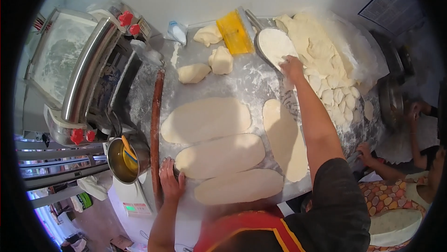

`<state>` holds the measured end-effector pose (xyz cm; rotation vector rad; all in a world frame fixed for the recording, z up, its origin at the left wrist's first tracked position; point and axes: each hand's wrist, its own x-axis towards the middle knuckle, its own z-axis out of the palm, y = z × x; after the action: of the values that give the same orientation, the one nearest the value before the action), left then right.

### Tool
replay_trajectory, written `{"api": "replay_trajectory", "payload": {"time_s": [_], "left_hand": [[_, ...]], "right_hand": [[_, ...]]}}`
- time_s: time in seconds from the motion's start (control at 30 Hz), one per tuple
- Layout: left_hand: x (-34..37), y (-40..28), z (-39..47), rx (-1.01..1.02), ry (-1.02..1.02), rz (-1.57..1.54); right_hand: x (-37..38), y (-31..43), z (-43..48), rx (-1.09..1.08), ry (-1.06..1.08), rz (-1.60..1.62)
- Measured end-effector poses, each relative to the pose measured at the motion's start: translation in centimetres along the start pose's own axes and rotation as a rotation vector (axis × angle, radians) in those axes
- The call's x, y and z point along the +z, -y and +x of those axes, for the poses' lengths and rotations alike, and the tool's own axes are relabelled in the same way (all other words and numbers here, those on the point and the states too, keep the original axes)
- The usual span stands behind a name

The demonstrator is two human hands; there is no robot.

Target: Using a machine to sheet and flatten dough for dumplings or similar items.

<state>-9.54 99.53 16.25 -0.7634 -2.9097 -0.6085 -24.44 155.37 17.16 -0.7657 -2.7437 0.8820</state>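
Observation:
My left hand (171,181) lies flat with its fingers apart, between a long wooden rolling pin (156,119) and the end of a flattened dough sheet (220,156). A second dough sheet (206,120) lies beyond that one, and a third sheet (239,186) lies nearer my body. To their right, another dough sheet (284,140) runs lengthwise away from me. My right hand (292,69) reaches to the near edge of a metal scoop (259,47) heaped with white flour (277,45). Its fingertips touch the flour; their grip is partly hidden.
Three dough lumps (221,60) and a yellow scraper (235,32) sit at the back. A dough roller machine (89,74) and a metal pot (127,161) stand left. Right are a large dough mass (312,42), small dough pieces (337,100) and another person's hand (365,154).

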Motion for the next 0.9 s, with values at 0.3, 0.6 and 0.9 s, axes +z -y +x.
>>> {"api": "replay_trajectory", "payload": {"time_s": [0.3,0.6,0.9], "left_hand": [[-0.7,-0.6,0.4,-0.089,0.059,0.002],[-0.5,-0.7,0.2,-0.013,-0.04,-0.008],[-0.7,-0.7,-0.1,-0.014,-0.035,0.007]], "right_hand": [[-4.2,-1.5,-13.9,0.101,0.403,0.355],[-4.8,-1.8,-25.4,0.147,0.096,0.264],[5.4,1.4,-27.6,0.281,-0.217,-0.149]]}}
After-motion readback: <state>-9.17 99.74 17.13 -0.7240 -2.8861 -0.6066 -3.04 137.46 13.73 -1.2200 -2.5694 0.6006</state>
